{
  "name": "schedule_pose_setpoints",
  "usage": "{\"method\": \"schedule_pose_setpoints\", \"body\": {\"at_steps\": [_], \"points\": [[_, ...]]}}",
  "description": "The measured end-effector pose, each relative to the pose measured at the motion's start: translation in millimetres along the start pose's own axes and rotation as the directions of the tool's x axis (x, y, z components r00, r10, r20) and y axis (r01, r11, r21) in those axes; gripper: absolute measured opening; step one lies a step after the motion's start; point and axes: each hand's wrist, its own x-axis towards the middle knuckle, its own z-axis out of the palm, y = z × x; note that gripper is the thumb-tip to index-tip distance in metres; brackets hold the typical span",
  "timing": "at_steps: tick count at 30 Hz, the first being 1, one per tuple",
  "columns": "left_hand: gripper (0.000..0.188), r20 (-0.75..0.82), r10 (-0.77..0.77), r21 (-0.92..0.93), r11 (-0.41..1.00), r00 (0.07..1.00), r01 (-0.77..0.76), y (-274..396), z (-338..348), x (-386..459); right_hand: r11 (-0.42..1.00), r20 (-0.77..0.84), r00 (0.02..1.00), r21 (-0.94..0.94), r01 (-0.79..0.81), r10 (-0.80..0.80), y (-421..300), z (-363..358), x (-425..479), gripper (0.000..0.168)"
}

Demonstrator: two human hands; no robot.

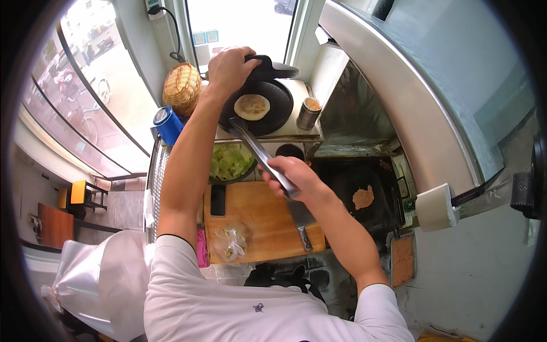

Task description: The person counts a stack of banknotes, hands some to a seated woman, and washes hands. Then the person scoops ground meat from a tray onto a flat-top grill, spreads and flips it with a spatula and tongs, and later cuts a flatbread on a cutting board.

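Note:
My left hand grips the raised black lid of a round electric griddle pan at its edge. Below it, a pale flatbread with light brown spots lies in the black pan. Metal tongs are in my right hand, which reaches across from the right. Their tips are at the pan's near left part, close to the flatbread; whether they touch it I cannot tell. Beneath my right wrist, a broad-bladed metal tool with a riveted handle rests on a wooden cutting board.
On the board are a phone and a bagged food item. Lettuce fills a bowl behind it. A wicker basket, blue container and metal canister flank the pan. Right: a patty on a dark griddle, and a tray.

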Motion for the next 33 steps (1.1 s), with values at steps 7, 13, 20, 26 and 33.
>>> {"method": "schedule_pose_setpoints", "body": {"at_steps": [7,13,20,26,33], "points": [[0.027,0.216,0.012,0.057,0.998,0.976,-0.025,4,-1,-17,0.921,-0.167,0.926,-0.260,0.289,-0.337,20,-39,34,0.019],[0.018,0.433,0.122,0.111,0.976,0.893,-0.187,-16,24,-79,0.978,-0.076,0.997,-0.209,0.000,-0.016,136,-96,-89,0.015],[0.032,0.542,0.071,0.070,0.989,0.838,-0.129,-18,38,-96,0.314,-0.279,0.706,-0.946,-0.084,-0.651,206,-126,-34,0.022],[0.063,-0.240,0.077,0.181,0.983,0.968,-0.033,-89,25,27,0.300,-0.423,0.686,-0.906,-0.300,-0.592,203,-154,36,0.040],[0.077,-0.590,0.081,0.462,0.850,0.803,0.254,-215,-59,173,0.405,-0.431,0.540,-0.898,-0.174,-0.723,215,-133,-89,0.045]]}}
